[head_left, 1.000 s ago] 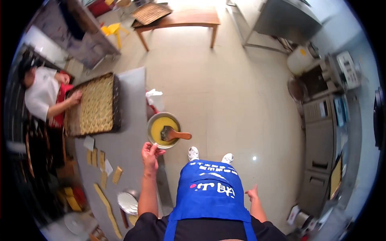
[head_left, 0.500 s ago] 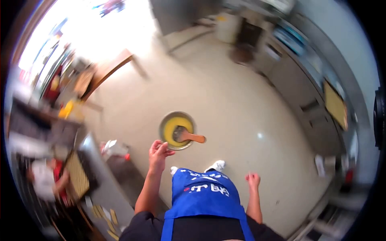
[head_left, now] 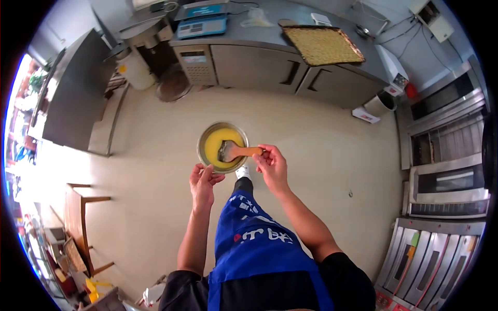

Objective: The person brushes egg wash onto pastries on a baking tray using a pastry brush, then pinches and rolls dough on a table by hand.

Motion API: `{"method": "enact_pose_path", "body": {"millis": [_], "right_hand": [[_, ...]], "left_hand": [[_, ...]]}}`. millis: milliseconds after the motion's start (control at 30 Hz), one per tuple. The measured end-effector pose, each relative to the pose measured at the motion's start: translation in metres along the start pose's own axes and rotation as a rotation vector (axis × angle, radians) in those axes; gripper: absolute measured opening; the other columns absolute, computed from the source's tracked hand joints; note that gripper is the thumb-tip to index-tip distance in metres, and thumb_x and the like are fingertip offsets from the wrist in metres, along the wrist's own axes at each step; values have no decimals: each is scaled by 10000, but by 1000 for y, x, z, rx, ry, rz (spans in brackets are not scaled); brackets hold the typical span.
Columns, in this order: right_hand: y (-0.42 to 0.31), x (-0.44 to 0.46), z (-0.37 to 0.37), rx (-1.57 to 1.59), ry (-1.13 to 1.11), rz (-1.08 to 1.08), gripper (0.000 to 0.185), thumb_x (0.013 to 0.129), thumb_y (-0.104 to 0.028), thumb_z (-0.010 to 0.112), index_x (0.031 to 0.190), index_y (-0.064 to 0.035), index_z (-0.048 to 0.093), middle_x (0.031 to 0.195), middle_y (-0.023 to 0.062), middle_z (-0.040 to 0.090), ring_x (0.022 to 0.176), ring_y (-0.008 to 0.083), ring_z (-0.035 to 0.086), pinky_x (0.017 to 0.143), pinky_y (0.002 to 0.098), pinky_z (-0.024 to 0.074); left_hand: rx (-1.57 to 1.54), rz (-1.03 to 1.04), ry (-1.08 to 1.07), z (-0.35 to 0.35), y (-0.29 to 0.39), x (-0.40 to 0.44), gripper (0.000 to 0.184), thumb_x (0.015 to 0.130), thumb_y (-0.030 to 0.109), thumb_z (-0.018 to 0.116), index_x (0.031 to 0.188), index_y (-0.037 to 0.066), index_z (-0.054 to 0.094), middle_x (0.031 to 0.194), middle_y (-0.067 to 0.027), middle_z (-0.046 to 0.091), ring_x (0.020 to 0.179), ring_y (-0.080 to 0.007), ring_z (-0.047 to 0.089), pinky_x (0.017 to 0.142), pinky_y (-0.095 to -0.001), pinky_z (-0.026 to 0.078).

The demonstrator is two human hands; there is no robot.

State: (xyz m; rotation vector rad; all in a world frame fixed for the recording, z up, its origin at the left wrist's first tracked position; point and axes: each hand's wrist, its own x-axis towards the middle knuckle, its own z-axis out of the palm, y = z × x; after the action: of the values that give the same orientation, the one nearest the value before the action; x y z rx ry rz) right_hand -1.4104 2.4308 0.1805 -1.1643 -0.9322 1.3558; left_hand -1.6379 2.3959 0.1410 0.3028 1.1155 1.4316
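Observation:
A round metal bowl [head_left: 200,146] of yellow liquid is in front of me at the centre of the view. My left hand [head_left: 203,182] pinches its near rim, with thumb and fingers closed on the edge. A brush [head_left: 240,151] with a wooden handle lies in the bowl, its dark bristles in the yellow liquid [head_left: 217,141]. The end of that handle is between the thumb and fingers of my right hand [head_left: 272,165], to the right of the bowl.
A steel counter [head_left: 249,36] runs across the top, bearing a blue scale [head_left: 201,26] and a full tray [head_left: 324,45]. Ovens [head_left: 448,181] line the right side. A wooden table [head_left: 78,223] stands at lower left, a steel cabinet [head_left: 72,93] at upper left.
The view has turned right, from the worktable and co-worker to the counter and ovens. My right hand has come up from my side and taken the brush handle. The bowl has stayed in my left hand.

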Motion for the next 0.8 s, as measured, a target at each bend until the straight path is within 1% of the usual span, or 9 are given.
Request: {"method": "enact_pose_path", "body": {"millis": [33,133,267,367,433,467,600,667,800], "right_hand": [[-5,25,-9,-13,20,-1,336,998,-70,761,1300,-13,628,946,16,630,722,65,575,630,225,514],[-34,87,-26,-42,282,-111,283,979,-66,785,1232,3,679,932,13,633,694,61,552,595,210,486],[-84,183,-48,-11,321,-198,357,979,-82,800,1285,30,653,910,4,635,723,40,557,608,204,504],[-95,240,-61,-132,352,-214,332,973,-117,806,1255,20,692,903,28,668,691,88,587,610,257,509],[-109,286,-77,-765,369,-210,265,955,-179,816,1155,-19,749,917,72,706,659,171,616,616,321,513],[-126,305,-75,-756,385,-250,171,942,-210,811,1019,-61,777,858,94,699,621,234,612,605,370,509],[-118,390,-120,-865,307,-253,127,940,-181,807,943,-66,754,753,90,662,589,231,598,578,369,495],[-135,429,-134,-628,296,-366,131,943,-156,796,891,-60,724,692,81,620,568,202,572,553,347,469],[-175,499,-171,-602,196,-411,141,960,-147,788,882,-54,714,631,41,563,535,131,492,522,311,422]], "left_hand": [[16,-20,-48,23,-4,27,174,1031,71,685,1105,55,529,899,-105,711,703,-220,760,692,-352,681],[28,-66,-151,90,-12,88,155,1039,69,670,1092,34,528,901,-126,713,714,-243,771,680,-352,685],[94,-114,-246,193,-10,163,145,1041,55,658,1079,19,522,889,-143,710,717,-259,775,674,-353,686],[145,-136,-280,241,-18,204,147,1046,73,666,1087,30,531,896,-152,736,712,-239,775,682,-337,680],[147,-144,-313,276,-24,236,140,1049,74,658,1084,30,530,882,-146,737,703,-239,774,675,-333,677],[159,-158,-307,294,-22,247,137,1052,65,646,1063,18,518,868,-127,706,695,-234,763,664,-343,682],[192,-146,-222,345,-48,293,138,1051,66,647,1064,15,520,866,-121,704,689,-229,760,672,-344,682],[175,-99,-174,376,-51,314,141,1050,67,649,1063,13,519,868,-123,704,690,-230,758,681,-351,682],[131,-95,-59,430,-50,336,134,1051,63,643,1066,14,519,905,-134,704,732,-234,766,704,-347,681]]}}
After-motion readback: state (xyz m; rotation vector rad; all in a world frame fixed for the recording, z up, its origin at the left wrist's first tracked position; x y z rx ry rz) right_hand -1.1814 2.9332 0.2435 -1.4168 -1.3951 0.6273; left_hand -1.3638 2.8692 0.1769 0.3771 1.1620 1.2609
